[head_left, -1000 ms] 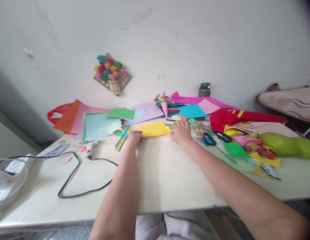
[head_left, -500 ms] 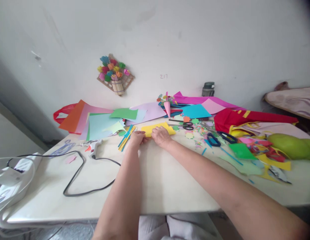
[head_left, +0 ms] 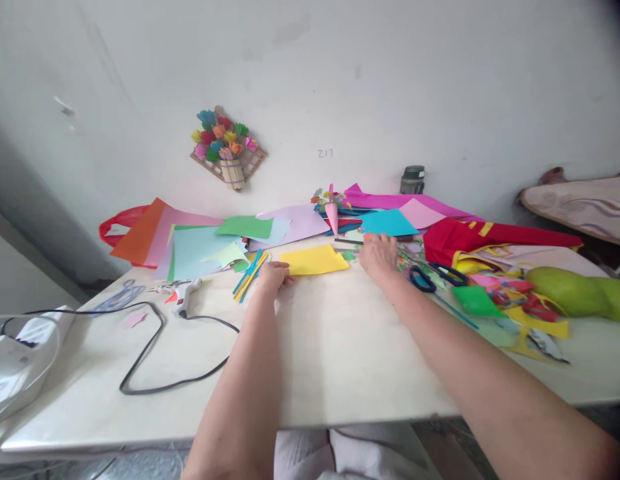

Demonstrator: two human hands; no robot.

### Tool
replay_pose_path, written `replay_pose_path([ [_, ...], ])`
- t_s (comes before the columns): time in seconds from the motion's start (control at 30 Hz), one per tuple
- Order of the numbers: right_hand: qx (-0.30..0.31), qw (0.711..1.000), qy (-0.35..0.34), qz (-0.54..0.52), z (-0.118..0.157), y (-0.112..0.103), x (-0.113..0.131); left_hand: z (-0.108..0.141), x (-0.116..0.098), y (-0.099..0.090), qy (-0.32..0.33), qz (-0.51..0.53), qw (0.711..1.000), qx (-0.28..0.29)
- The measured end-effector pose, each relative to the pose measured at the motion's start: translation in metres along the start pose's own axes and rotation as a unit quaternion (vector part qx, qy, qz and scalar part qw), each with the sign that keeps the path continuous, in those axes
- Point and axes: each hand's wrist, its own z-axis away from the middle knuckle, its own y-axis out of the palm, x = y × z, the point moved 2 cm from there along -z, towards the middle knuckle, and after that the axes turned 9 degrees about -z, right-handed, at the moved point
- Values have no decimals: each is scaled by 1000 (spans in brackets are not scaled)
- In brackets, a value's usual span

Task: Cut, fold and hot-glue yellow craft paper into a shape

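Note:
A sheet of yellow paper (head_left: pixel 317 260) lies across the middle of the table, its right edge uneven. My left hand (head_left: pixel 276 275) is closed on its left edge, thumb over the paper and fingers curled. To the right of the sheet, my right hand (head_left: pixel 380 257) is down with bent fingers on the black-handled scissors (head_left: pixel 351 251). It covers their handles, while the blades show to its left. Beside my left hand lie yellow and blue paper strips (head_left: pixel 251 275).
A hot glue gun (head_left: pixel 187 297) with a looping black cord (head_left: pixel 163 327) lies at left. Coloured sheets (head_left: pixel 193 250) line the back, by a pink paper cone with flowers (head_left: pixel 332 217). Blue-handled scissors (head_left: pixel 423 279), paper scraps (head_left: pixel 477 301) and red cloth (head_left: pixel 445 241) are at right.
My right hand has left the yellow paper and moved right onto the black-handled scissors. The left hand stays at the paper's left edge, and the sheet now lies flatter.

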Motion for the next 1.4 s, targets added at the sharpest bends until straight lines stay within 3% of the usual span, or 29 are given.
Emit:
replay_pose_path([
  [0.1, 3, 999, -38, 0, 3, -2, 12, -1, 1, 0, 3, -5, 1000, 6],
  [0.17, 45, 991, -117, -47, 8, -3, 35, -1, 1, 0, 1, -5, 1000, 10],
  [0.23, 93, 969, -214, -76, 15, -2, 63, 1, 0, 0, -1, 2, 1000, 16],
  [0.3, 101, 943, -306, -87, 22, -2, 89, 3, -2, 0, 0, 11, 1000, 22],
  [0.4, 102, 924, -361, -77, 30, 2, 113, 7, -5, 0, -2, 17, 999, 30],
  [0.6, 136, 913, -381, -47, 34, 16, 125, 14, -9, -1, -5, 33, 999, 39],
  [0.9, 117, 923, -361, -60, 35, 20, 120, 16, -5, -9, -39, 120, 989, 71],
  [1.13, 116, 930, -344, -54, 36, 18, 119, 15, -3, -8, -8, 152, 982, 114],
  [1.2, 116, 930, -345, -56, 36, 18, 119, 13, -2, -5, -5, 134, 986, 94],
  [1.4, 111, 929, -348, -55, 36, 19, 118, 2, 5, -10, -41, 78, 995, -37],
])
